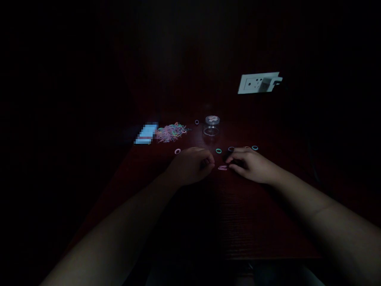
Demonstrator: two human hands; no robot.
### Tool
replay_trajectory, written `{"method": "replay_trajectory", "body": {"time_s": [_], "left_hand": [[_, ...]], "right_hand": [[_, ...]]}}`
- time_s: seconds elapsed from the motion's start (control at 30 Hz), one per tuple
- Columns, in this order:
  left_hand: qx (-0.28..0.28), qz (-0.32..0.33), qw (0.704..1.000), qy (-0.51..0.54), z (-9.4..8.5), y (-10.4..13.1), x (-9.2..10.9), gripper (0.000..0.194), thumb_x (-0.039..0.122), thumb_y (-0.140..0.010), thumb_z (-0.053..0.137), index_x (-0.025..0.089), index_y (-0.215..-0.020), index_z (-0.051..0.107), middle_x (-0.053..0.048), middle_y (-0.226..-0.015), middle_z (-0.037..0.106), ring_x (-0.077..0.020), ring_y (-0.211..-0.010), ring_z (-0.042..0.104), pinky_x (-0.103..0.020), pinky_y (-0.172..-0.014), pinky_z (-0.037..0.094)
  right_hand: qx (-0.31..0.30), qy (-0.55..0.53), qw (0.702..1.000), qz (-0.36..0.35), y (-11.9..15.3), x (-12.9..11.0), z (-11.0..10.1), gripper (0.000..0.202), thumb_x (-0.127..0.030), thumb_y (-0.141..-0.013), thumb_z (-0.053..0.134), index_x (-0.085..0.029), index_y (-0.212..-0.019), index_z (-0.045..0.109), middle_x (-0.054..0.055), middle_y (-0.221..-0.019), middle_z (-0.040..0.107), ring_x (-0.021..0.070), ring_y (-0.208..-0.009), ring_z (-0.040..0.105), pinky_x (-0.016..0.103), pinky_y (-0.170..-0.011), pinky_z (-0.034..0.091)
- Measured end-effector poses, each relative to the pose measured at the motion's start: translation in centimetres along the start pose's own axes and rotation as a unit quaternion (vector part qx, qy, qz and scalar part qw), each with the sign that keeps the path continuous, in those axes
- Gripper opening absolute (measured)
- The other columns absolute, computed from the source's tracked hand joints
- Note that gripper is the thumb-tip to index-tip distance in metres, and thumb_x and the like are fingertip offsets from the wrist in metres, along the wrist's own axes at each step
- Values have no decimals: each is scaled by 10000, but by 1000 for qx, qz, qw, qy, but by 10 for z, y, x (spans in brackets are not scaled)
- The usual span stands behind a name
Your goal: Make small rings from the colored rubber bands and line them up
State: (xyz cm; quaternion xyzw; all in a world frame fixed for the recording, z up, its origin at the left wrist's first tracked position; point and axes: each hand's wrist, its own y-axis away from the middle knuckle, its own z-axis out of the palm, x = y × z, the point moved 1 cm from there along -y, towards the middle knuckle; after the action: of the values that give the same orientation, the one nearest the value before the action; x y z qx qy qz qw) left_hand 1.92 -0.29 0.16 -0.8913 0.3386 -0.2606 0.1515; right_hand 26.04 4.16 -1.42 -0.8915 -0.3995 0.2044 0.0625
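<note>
In the head view my left hand [192, 166] rests low over the dark red table, its fingers curled and thumb close to the index finger; whatever is between them is too small to make out. My right hand [253, 165] faces it, thumb and index finger slightly apart at the right end of a few pink elastic bands [222, 168]. Just beyond the hands lie a pink ring-shaped band [177, 151], a green one [218, 151], a purple one [231, 149] and a blue one [254, 147]. An orange one is partly hidden behind my right hand.
A heap of thin colourful elastic bands [172, 132] lies beside a lit, pixelated phone [146, 133]. A clear lidded jar [211, 130] stands behind the hands, with another small ring [197, 122] to its left. The wall carries a white socket [253, 83] with a plugged-in adapter.
</note>
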Motion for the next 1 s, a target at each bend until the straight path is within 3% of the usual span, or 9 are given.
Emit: {"method": "replay_trajectory", "body": {"time_s": [0.1, 0.17, 0.27, 0.4, 1.0], "left_hand": [[4, -1, 1000, -8, -1, 1, 0, 41, 228, -842, 595, 211, -853, 631, 12, -845, 684, -149, -807, 622, -303, -751, 453], [-2, -2, 1000, -7, -1, 1, 0, 43, 227, -844, 589, 211, -856, 628, 11, -840, 682, -149, -804, 622, -304, -753, 456], [-16, -1, 1000, -9, -2, 1, -1, 49, 225, -846, 586, 210, -861, 630, 12, -833, 678, -147, -795, 620, -301, -743, 457], [-14, -6, 1000, -26, -1, 2, -3, 60, 240, -842, 599, 214, -876, 642, 6, -842, 673, -154, -790, 618, -311, -735, 458], [-17, -3, 999, -31, 0, 2, -4, 80, 262, -863, 577, 216, -872, 641, 8, -813, 667, -157, -781, 614, -322, -739, 462]], "right_hand": [[49, -19, 995, 81, 12, 26, -20, 186, -309, -830, 579, -190, -922, 688, 84, -920, 685, 230, -832, 630, 339, -758, 470], [57, -36, 981, 182, 24, 46, -34, 212, -368, -801, 598, -189, -892, 666, 71, -836, 689, 220, -729, 621, 338, -682, 466], [-24, -99, 959, 266, 36, 65, -44, 274, -441, -760, 627, -195, -877, 657, 48, -754, 680, 196, -643, 598, 322, -609, 451], [-83, -137, 957, 243, 36, 67, -39, 271, -451, -707, 675, -207, -824, 652, 25, -773, 671, 188, -697, 606, 310, -653, 457], [-71, -119, 958, 250, 30, 64, -34, 378, -586, -756, 595, -209, -731, 592, 28, -690, 611, 175, -634, 544, 303, -608, 439]]}}
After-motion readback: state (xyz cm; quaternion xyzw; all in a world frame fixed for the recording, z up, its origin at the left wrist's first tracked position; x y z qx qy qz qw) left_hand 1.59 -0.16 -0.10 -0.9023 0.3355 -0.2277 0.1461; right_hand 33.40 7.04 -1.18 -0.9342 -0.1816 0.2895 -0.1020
